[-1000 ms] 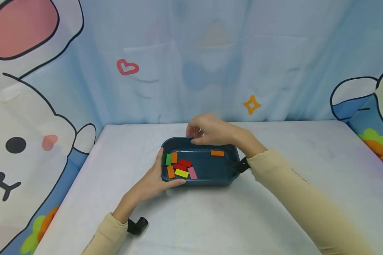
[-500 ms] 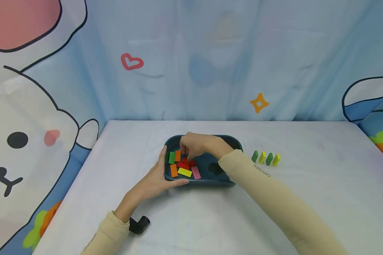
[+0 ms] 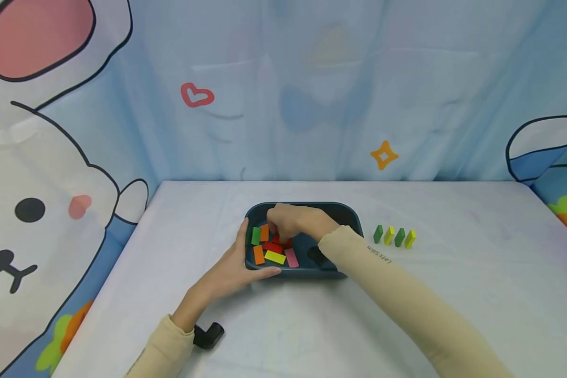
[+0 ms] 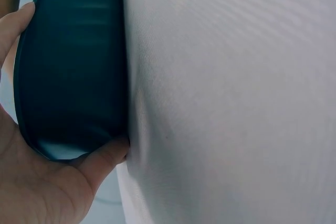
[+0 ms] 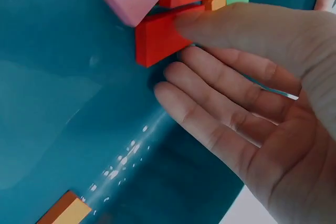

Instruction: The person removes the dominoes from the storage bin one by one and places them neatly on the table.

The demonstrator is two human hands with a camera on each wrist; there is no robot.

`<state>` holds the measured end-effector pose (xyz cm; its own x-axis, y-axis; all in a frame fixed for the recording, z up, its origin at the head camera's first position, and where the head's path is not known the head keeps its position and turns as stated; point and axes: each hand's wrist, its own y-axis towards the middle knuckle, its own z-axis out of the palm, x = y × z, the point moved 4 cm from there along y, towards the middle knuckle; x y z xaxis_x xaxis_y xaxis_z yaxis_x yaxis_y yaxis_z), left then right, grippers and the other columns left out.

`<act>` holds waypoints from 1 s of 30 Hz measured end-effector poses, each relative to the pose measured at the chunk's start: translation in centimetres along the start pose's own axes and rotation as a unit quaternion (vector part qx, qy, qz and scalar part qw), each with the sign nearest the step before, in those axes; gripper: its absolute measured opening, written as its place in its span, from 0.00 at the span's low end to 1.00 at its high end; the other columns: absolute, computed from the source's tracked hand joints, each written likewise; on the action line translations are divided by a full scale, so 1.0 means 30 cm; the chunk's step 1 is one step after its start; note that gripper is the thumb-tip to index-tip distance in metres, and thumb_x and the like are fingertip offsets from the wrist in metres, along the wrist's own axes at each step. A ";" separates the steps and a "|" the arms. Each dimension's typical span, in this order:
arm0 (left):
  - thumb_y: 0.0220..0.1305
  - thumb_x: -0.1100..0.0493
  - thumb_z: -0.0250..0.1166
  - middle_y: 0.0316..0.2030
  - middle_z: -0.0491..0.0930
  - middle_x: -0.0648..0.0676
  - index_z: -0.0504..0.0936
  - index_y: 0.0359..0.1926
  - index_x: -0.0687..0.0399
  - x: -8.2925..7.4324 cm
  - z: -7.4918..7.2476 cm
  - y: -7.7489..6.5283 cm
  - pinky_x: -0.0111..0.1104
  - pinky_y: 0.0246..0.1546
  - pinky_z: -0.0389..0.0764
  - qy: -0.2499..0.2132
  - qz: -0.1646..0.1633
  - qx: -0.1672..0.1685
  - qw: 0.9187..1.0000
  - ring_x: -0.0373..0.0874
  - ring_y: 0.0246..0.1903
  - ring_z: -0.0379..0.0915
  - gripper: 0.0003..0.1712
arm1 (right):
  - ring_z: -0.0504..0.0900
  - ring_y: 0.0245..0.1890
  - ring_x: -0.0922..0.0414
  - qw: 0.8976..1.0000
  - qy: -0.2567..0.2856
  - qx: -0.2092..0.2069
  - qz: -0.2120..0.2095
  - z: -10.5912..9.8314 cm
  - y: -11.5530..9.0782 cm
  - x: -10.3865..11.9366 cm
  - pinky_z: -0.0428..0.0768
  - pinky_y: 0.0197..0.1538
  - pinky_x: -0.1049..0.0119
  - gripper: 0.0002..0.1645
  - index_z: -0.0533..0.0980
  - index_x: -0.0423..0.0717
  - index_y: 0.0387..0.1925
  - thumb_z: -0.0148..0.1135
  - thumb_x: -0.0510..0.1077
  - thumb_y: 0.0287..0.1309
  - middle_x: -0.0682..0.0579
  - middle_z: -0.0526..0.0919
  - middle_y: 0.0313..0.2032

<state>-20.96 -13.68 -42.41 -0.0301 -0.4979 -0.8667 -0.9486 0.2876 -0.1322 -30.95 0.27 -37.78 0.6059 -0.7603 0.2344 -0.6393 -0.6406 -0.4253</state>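
A dark blue tray point(image 3: 307, 273) stands on the white table, its left end held in my left hand point(image 3: 229, 265). The left thumb point(image 4: 105, 161) lies along the front wall, and a finger point(image 4: 18, 24) reaches the rim. My right hand point(image 3: 293, 220) is down inside the tray, pinching a red block point(image 5: 155, 40) between thumb and fingertips. Around it lie another red block point(image 3: 273, 248), a pink block point(image 3: 291, 258), a yellow block point(image 3: 275, 257), a green block point(image 3: 255, 236) and orange blocks point(image 3: 258, 255). Another orange block point(image 5: 65, 211) lies apart in the tray.
To the right of the tray, a short row of green blocks point(image 3: 399, 237) and yellow blocks point(image 3: 410, 239) stands upright on the table point(image 3: 477, 294). A blue printed curtain point(image 3: 321, 105) hangs behind the table's back edge.
My right hand has moved from over the tray's back rim down to the red blocks inside. The upright row, hidden behind the right sleeve earlier, now shows. My left hand keeps its place.
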 end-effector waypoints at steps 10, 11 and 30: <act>0.59 0.37 0.77 0.68 0.71 0.54 0.28 0.84 0.40 -0.001 0.000 0.005 0.48 0.68 0.73 0.010 -0.005 -0.003 1.000 0.48 0.64 0.70 0.75 | 0.81 0.36 0.57 1.000 0.005 -0.002 0.000 0.009 0.013 -0.024 0.86 0.47 0.66 0.11 0.84 0.40 0.46 0.73 0.36 0.62 0.50 0.85 0.40; 0.59 0.37 0.78 0.68 0.71 0.54 0.28 0.84 0.40 -0.001 0.000 0.005 0.48 0.67 0.73 0.011 -0.004 -0.003 1.000 0.48 0.64 0.70 0.75 | 0.81 0.36 0.57 1.000 0.002 -0.003 -0.002 0.010 0.014 -0.024 0.86 0.47 0.66 0.11 0.83 0.40 0.46 0.73 0.35 0.62 0.50 0.85 0.39; 0.59 0.39 0.78 0.72 0.67 0.56 0.27 0.84 0.43 -0.010 -0.003 -0.003 0.50 0.71 0.68 0.009 0.008 -0.004 1.000 0.49 0.66 0.68 0.76 | 0.76 0.38 0.57 0.999 -0.018 -0.007 -0.050 0.023 0.005 -0.008 0.84 0.45 0.67 0.13 0.81 0.47 0.41 0.76 0.34 0.58 0.53 0.81 0.40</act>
<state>-20.89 -13.61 -42.09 -0.0510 -0.5076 -0.8601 -0.9504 0.2894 -0.1144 -30.86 0.42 -38.51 0.6833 -0.6884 0.2431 -0.5815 -0.7146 -0.3889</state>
